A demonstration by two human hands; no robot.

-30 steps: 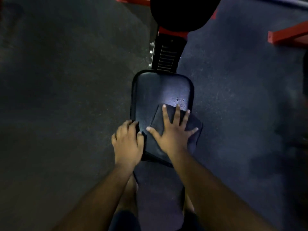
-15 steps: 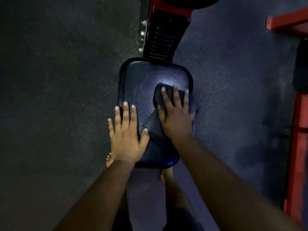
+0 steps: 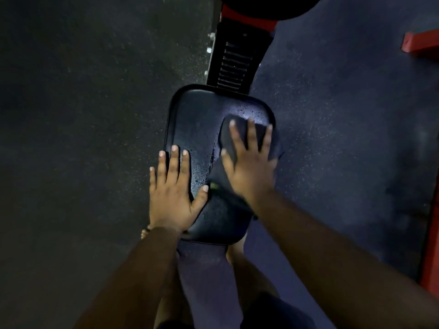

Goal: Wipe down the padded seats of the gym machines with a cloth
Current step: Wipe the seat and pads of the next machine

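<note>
Dim overhead shot, no containers showing, so going straight to the seat: a black padded seat (image 3: 199, 119) is sitting in the middle of the frame, rounded corners, wider at the top, narrowing toward the bottom, with small wet droplets glinting across its centre and upper right. A dark cloth (image 3: 237, 136) is lying on the right half of the seat, bunched near the upper right corner and trailing down toward centre, its right edge hanging just past the seat rim. The right hand (image 3: 249, 167) is pressing flat on the cloth, fingers straight and spread, not curled round it. The left hand (image 3: 172, 194) is resting flat on the seat's lower left edge, fingers straight and together, thumb angled out onto the pad, gripping nothing. Both forearms are coming in from the bottom of the frame. Above the seat a black slotted bracket (image 3: 234, 65) is running up to a red frame piece (image 3: 247, 19) under a black pad (image 3: 266, 5) at the top edge. Dark speckled rubber floor (image 3: 83, 115) is filling the frame, bluer on the right side. Red machine bars (image 3: 420, 43) are showing at upper right and along the right edge. Bare toes (image 3: 145, 232) are peeking out beside the left wrist.
</note>
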